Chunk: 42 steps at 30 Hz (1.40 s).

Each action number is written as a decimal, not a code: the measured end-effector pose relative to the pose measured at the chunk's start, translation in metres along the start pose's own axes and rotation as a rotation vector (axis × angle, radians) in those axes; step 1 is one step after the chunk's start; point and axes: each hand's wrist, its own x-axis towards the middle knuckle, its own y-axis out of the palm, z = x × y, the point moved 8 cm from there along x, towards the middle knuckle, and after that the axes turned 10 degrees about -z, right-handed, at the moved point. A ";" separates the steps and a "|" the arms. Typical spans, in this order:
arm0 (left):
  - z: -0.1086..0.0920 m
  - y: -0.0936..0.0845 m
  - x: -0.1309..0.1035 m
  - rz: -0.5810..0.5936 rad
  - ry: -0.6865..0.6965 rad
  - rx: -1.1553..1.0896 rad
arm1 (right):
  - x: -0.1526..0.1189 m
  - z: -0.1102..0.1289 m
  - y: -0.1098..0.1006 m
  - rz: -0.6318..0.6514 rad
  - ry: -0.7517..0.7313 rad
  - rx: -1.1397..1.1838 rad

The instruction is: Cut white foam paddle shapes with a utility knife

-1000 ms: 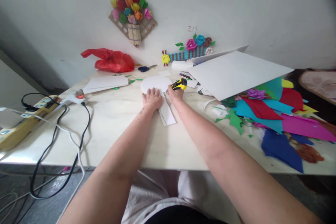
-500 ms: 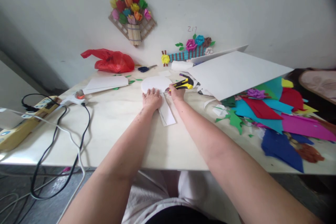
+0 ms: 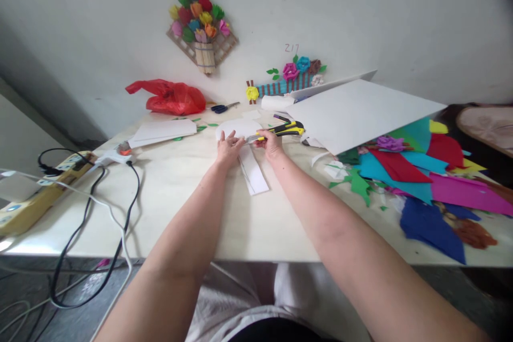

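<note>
A white card piece point(image 3: 255, 175) with a rounded far end and a straight strip toward me lies on the table, a pencil line along the strip. My left hand point(image 3: 230, 147) is at its left side, fingers apart, by the joint of strip and round part. My right hand point(image 3: 271, 145) is closed around a yellow and black utility knife point(image 3: 289, 128). The blade points left, close to the fingertips of my left hand, above where the strip meets the round part. Whether the blade touches the card or those fingers, I cannot tell.
Large white boards point(image 3: 360, 112) and coloured felt-like scraps point(image 3: 404, 171) cover the right side. Scissors point(image 3: 224, 107) and a red plastic bag point(image 3: 176, 97) lie at the back. Power strips point(image 3: 48, 187) with loose cables are at left. A flower craft point(image 3: 290, 83) leans against the wall.
My left hand has lifted from lying flat, its fingers now raised and spread near the blade. The knife has tilted flatter, its handle end moving right.
</note>
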 end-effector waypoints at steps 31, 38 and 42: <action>-0.011 -0.037 -0.029 -0.534 -0.652 -0.344 | 0.011 0.013 -0.009 -0.168 0.204 0.125; -0.007 -0.023 -0.038 -0.498 -0.733 -0.359 | -0.001 -0.004 0.007 0.048 0.379 -0.045; -0.002 -0.022 -0.035 -0.480 -0.725 -0.358 | 0.000 -0.007 0.005 0.023 0.383 0.016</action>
